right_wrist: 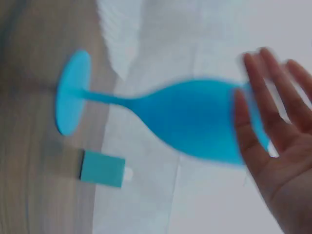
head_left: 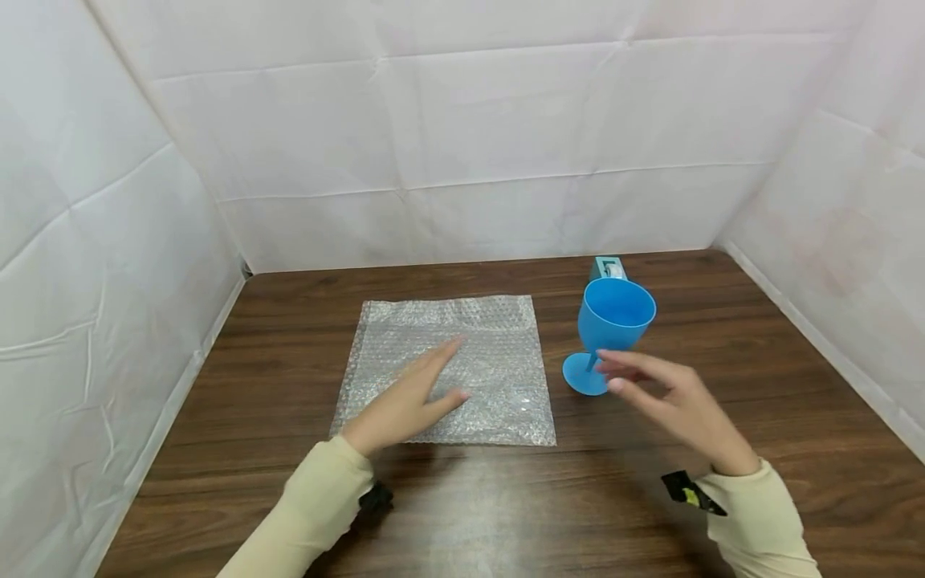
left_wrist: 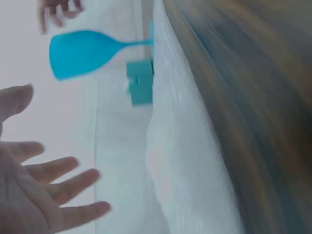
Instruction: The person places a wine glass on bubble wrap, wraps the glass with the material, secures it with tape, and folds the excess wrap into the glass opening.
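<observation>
A blue plastic goblet (head_left: pixel 617 313) stands upright on the table, its round foot and thin stem partly behind my right fingertips in the head view. My right hand (head_left: pixel 679 401) is in front of the goblet with fingers loosely extended; the right wrist view shows the palm beside the cup's bowl (right_wrist: pixel 190 122), holding nothing. A flat sheet of clear bubble wrap (head_left: pixel 448 369) lies left of the goblet. Over its left part hovers my left hand (head_left: pixel 405 401), thumb and fingers spread. The left wrist view shows that hand (left_wrist: pixel 48 190) holding nothing.
Behind the goblet stands a small teal box (head_left: pixel 607 267) with a white part, also seen in the right wrist view. The dark wood table (head_left: pixel 289 385) is bounded by white sheeting (head_left: pixel 470 128) at the back and both sides.
</observation>
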The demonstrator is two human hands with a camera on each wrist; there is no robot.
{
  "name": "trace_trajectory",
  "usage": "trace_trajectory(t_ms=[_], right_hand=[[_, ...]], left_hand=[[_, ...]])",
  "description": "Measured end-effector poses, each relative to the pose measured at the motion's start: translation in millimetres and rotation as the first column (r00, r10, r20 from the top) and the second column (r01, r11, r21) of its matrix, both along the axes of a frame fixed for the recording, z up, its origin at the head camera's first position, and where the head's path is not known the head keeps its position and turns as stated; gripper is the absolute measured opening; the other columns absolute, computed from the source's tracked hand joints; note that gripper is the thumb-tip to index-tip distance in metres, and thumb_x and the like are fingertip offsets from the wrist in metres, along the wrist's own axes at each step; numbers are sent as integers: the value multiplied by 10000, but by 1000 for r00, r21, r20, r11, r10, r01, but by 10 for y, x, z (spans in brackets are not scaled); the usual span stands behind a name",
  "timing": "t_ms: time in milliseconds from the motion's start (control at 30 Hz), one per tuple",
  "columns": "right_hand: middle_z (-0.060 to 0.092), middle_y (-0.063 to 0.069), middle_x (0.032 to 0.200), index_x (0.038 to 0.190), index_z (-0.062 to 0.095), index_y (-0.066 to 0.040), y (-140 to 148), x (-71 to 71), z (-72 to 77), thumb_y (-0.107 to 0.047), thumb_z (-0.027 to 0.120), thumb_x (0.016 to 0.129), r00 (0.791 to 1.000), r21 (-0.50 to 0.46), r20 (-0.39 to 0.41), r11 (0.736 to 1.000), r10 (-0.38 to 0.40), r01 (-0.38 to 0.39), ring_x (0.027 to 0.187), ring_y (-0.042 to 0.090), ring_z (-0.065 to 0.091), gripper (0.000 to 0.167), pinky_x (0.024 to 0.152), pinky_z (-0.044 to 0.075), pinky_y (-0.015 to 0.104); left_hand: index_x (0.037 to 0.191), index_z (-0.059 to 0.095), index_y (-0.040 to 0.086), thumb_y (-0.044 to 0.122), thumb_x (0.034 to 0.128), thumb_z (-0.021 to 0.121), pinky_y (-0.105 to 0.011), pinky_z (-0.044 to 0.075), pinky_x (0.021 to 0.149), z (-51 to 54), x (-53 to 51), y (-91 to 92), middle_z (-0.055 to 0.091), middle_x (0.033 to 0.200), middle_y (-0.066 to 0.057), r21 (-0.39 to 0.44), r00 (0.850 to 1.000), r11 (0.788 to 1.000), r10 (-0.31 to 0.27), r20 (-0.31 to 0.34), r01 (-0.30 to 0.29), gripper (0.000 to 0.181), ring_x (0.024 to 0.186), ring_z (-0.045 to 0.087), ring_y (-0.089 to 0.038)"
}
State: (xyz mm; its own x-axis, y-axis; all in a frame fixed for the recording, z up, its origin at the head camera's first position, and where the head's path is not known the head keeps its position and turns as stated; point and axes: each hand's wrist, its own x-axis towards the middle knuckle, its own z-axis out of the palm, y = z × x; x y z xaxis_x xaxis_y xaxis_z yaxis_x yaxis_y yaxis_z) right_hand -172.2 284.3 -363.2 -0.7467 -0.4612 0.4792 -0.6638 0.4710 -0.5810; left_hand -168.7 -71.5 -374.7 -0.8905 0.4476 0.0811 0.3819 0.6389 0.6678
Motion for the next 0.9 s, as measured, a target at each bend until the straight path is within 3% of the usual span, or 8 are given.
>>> trace_trajectory(t_ms=[167, 233, 300, 400, 533, 633, 767, 900], right_hand=[[643, -141, 1093, 1327, 557, -48, 316, -102, 108, 66, 626, 882, 968, -227, 21, 942, -249, 247, 941, 4, 601, 464, 738, 470, 97], [597, -103, 1158, 1394, 494, -98, 401, -197, 94, 30, 630, 894, 947, -255, 56, 913, -316, 319, 990, 7, 566, 534, 767, 449, 73], [537, -5, 1266, 1469, 391, -158, 466, -297, 52, 0, 626, 908, 941, -224, 91, 914, -326, 338, 1079, 7, 528, 628, 828, 428, 46], [419, 120, 1435, 1536, 226, -236, 529, -421, -11, -52, 611, 933, 946, -120, 153, 945, -285, 304, 1231, 122, 487, 738, 899, 420, 54], [241, 213, 1557, 1552, 47, -313, 514, -556, -93, -131, 601, 955, 943, -15, 272, 979, -193, 205, 1357, 417, 359, 834, 1045, 426, 412], [168, 252, 1572, 1549, -1, -329, 485, -629, -162, -153, 597, 959, 934, -15, 327, 988, -143, 157, 1358, 538, 276, 858, 991, 319, 676], [168, 275, 1562, 1550, -9, -320, 465, -677, -245, -138, 561, 977, 940, -38, 324, 991, -110, 129, 1349, 558, 272, 829, 988, 292, 710], [188, 238, 1569, 1548, -10, -324, 451, -690, -274, -114, 517, 994, 947, -60, 308, 991, -95, 119, 1359, 521, 293, 793, 994, 313, 670]], left_hand=[[1549, 93, 331, 424, 955, 565, -511, 263, 1140, 11, -262, 517, 198, 1604, 3, 168, 998, 985, -51, 46, 43, 765, 1450, 264, -248], [1550, 96, 320, 410, 952, 579, -517, 306, 1119, -5, -354, 710, 221, 1599, 10, 243, 994, 969, -73, 83, 51, 774, 1436, 298, -236], [1548, 93, 326, 399, 947, 593, -530, 342, 1094, -26, -430, 876, 234, 1593, 16, 312, 988, 949, -93, 123, 51, 785, 1424, 326, -232], [1541, 88, 356, 403, 935, 612, -530, 345, 1093, -47, -524, 1086, 252, 1584, 36, 371, 981, 928, -96, 168, 27, 802, 1418, 344, -220], [1545, 95, 350, 401, 915, 643, -513, 339, 1104, -81, -620, 1294, 269, 1579, 30, 420, 975, 907, -105, 197, 12, 836, 1411, 358, -217], [1549, 78, 342, 381, 907, 660, -511, 345, 1101, -118, -664, 1437, 256, 1586, 29, 463, 968, 886, -142, 206, 31, 867, 1419, 345, -211], [1548, 59, 343, 320, 920, 654, -459, 366, 1099, -188, -677, 1597, 243, 1589, 38, 531, 961, 846, -184, 205, 49, 866, 1413, 356, -196], [1546, 92, 331, 315, 935, 632, -416, 391, 1086, -238, -667, 1699, 283, 1574, 21, 570, 972, 821, -160, 172, 34, 815, 1379, 409, -187]])
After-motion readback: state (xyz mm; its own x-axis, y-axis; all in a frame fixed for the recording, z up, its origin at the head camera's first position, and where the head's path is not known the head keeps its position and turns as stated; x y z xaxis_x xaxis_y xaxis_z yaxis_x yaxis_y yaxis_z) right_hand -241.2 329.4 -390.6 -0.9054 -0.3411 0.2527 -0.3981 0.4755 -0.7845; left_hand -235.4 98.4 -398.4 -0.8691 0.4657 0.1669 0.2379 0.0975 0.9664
